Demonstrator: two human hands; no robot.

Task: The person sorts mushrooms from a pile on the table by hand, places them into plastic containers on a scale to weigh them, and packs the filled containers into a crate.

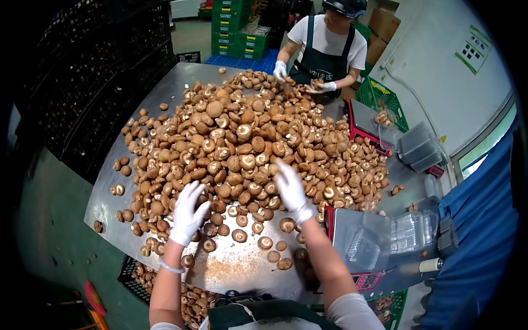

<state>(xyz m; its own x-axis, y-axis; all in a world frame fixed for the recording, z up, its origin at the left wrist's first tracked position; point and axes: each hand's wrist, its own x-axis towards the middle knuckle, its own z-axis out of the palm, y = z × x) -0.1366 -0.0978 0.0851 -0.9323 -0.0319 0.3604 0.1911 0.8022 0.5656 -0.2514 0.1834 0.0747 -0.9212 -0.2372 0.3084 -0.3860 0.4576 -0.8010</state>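
A large heap of brown mushrooms covers much of the metal table. My left hand, in a white glove, is at the heap's near left edge, fingers apart, with nothing visible in it. My right hand, also gloved in white, reaches over the near right part of the heap. Its fingers are stretched out and slightly blurred, and it holds nothing that I can see. Between and below my hands, several loose mushrooms lie on the bare metal.
Across the table a co-worker handles mushrooms with gloved hands. On the right are a near scale, a far scale, clear plastic trays and stacked tubs. A black crate stands below the table's near left edge.
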